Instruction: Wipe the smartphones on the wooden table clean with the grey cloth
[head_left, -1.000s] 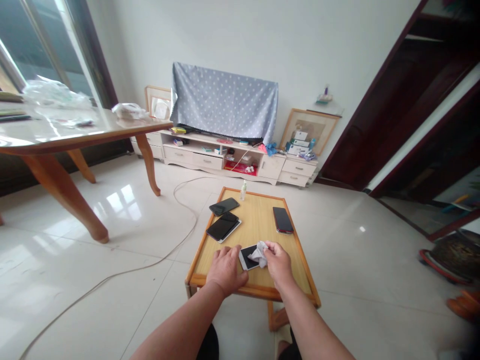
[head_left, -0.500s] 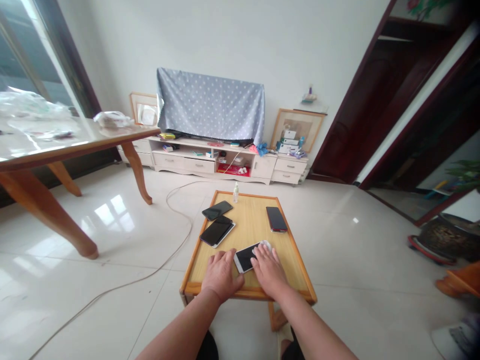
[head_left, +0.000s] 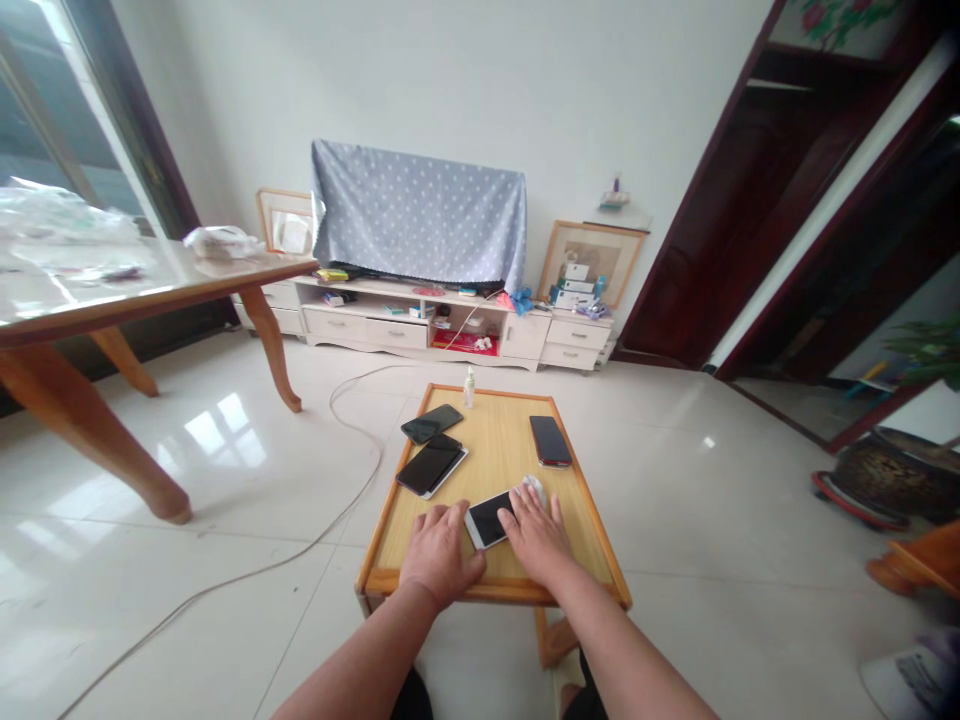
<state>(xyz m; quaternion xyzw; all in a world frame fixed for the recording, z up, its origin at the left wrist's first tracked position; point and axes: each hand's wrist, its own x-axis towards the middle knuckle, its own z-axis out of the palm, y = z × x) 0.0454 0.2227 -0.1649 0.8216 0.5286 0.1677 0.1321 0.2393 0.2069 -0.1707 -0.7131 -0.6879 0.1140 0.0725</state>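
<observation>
A white smartphone [head_left: 489,520] with a dark screen lies at a slant near the front of the small wooden table [head_left: 499,425]. My left hand [head_left: 439,550] holds its left end, thumb on the near side and fingers at the far corner. Across its right half lies my right hand [head_left: 536,535], fingers extended, pressing what looks like a crumpled white tissue [head_left: 534,484]; most of the tissue is hidden under the fingers. To the left rest a dark phone [head_left: 433,424] and another black phone [head_left: 431,464] overlapping a white-edged one. A phone with a reddish edge [head_left: 550,441] lies on the right.
A small clear spray bottle [head_left: 469,388] stands at the table's far edge. A raised wooden rim [head_left: 491,587] borders the tabletop. On the left floor a cable [head_left: 300,550] runs past a larger table [head_left: 255,275]. A low white cabinet [head_left: 367,330] stands against the wall.
My right hand has shifted very slightly on the phone with the tissue. My left hand keeps its hold on the phone's left end. The whole view has tilted a little.
</observation>
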